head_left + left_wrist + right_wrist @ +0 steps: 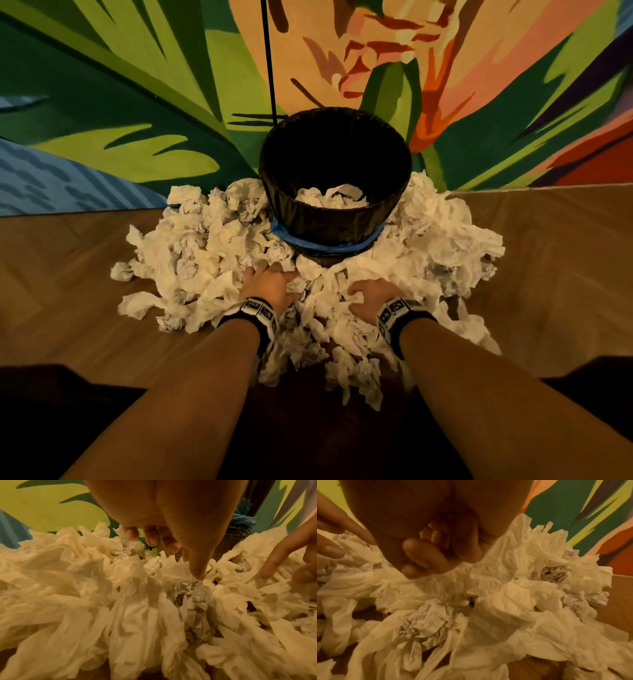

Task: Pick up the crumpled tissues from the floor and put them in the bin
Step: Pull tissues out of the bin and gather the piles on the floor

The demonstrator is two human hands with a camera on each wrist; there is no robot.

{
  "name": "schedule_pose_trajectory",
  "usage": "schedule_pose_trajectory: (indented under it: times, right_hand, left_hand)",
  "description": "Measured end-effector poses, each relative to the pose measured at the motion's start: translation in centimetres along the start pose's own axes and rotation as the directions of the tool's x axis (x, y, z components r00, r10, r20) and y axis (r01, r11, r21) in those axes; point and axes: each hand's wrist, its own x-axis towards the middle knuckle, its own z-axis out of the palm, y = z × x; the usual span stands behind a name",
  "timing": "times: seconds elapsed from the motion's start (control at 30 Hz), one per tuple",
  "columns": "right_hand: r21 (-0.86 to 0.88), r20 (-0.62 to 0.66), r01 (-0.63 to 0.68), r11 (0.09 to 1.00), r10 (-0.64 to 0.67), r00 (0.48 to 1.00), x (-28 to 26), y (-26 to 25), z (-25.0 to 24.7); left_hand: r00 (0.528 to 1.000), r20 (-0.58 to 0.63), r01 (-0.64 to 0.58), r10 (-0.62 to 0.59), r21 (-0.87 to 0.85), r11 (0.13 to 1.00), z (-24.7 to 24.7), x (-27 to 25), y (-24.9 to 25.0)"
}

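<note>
A dark wicker bin (335, 219) stands against the wall with a few tissues (330, 198) inside. A big pile of crumpled white tissues (205, 260) rings its base on the wooden floor. My left hand (270, 284) lies on the pile just in front of the bin. Its fingers (151, 539) are straight and its thumb tip touches a tissue (197, 588). My right hand (370, 296) is sunk into the pile (488, 601) beside it. Its fingers (435, 535) are curled into the palm under the thumb, and no tissue shows inside the curl.
A painted mural wall (137, 102) rises right behind the bin, with a thin black cord (269, 61) hanging down it. A blue band (329, 246) wraps the bin low down. Bare wooden floor (61, 274) lies left and right of the pile.
</note>
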Motion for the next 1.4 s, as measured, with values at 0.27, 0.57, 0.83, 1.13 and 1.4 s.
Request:
schedule_pose_trajectory:
  times: [0.27, 0.57, 0.83, 1.13, 1.4]
  right_hand:
    - [0.013, 0.02, 0.019, 1.0, -0.019, 1.0, 0.8, 0.7, 0.5]
    - [0.484, -0.099, -0.087, 0.871, 0.153, 0.983, 0.5, 0.3, 0.0]
    - [0.876, 0.009, -0.147, 0.459, 0.289, 0.957, -0.5, -1.1, -1.0]
    - [0.847, -0.2, 0.018, 0.531, 0.287, 0.937, -0.9, -1.6, -1.8]
    - [0.694, -0.265, 0.066, 0.717, 0.169, 0.949, -0.2, -2.3, -1.8]
  left_hand:
    - [0.999, 0.034, 0.025, -0.022, -0.07, 0.997, -0.5, 0.1, 0.6]
    - [0.913, -0.24, 0.059, -0.33, -0.722, 0.689, -1.4, 0.0, -0.2]
    - [0.806, -0.038, 0.192, -0.591, -0.927, 0.321, -3.6, 0.0, -1.0]
    - [0.759, -0.111, 0.163, -0.641, -0.921, 0.353, -2.3, 0.0, -1.6]
    - [0.871, 0.006, 0.293, -0.491, -0.809, 0.51, -0.7, 0.3, -1.4]
